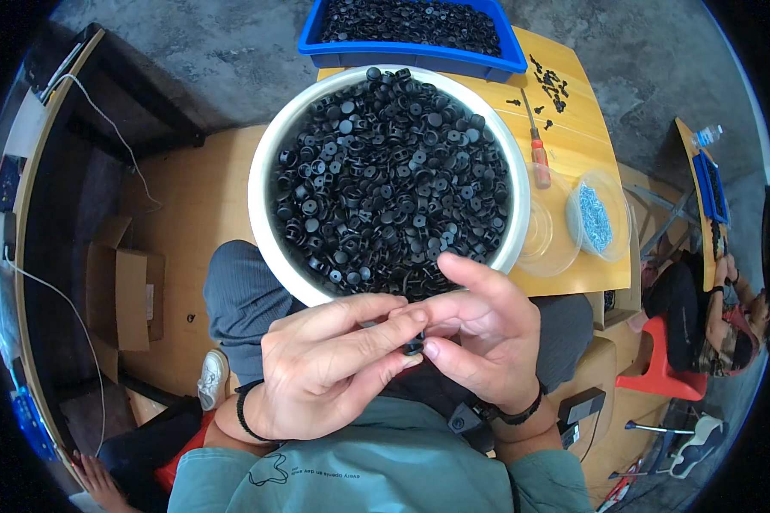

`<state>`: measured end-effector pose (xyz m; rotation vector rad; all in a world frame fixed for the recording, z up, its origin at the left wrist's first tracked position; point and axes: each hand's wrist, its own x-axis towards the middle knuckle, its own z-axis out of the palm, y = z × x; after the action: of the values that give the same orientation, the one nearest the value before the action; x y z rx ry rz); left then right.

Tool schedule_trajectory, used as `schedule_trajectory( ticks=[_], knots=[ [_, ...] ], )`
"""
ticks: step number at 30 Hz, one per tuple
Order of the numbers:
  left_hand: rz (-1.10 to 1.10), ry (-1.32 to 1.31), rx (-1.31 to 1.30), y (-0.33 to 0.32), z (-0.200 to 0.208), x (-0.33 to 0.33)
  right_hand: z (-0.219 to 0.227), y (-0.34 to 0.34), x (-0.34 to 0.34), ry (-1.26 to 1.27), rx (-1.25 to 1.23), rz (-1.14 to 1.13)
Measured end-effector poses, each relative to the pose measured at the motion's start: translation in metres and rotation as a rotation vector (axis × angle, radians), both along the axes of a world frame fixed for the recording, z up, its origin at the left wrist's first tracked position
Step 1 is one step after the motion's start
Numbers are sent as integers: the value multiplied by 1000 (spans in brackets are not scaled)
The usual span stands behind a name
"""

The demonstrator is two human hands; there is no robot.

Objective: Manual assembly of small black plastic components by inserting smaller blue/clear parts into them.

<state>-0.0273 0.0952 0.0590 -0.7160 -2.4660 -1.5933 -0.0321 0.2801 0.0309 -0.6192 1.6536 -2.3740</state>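
Note:
In front of my body, my left hand (329,363) and my right hand (488,338) meet fingertip to fingertip. Between them is a small round black plastic part (414,345), pinched by the fingers of both hands and partly covered by them. Just beyond my hands stands a large white round basin (262,184), heaped with small black plastic parts (393,171) of a round, cap-like shape. My right index finger is raised over the near right of its rim.
A blue tray (412,58) of black parts sits on the wooden table (582,154). Also there are a red-handled screwdriver (539,158), loose black pieces (552,85) and a clear tub (616,231) of silvery screws. Left stands an open cardboard box (133,291); right, a person by a red stool (663,368).

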Motion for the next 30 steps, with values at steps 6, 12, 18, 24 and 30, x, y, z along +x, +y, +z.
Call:
schedule_trajectory(
  ticks=[6, 12, 18, 24, 30],
  knots=[
    [4, 24, -31, -1, -9, -1, -3, 1, -3, -248, -106, 111],
    [-2, 154, -39, 1, -16, -1, -1, 4, -5, -293, -37, 156],
    [46, -10, 49, -2, -19, 4, 13, 19, -10, -227, 201, 177],
    [-231, -312, -124, -25, -41, 15, -3, 50, -34, 132, 735, -689],
    [12, -178, -572, -21, -104, 20, -8, 19, -34, 388, 962, -489]
  ],
)
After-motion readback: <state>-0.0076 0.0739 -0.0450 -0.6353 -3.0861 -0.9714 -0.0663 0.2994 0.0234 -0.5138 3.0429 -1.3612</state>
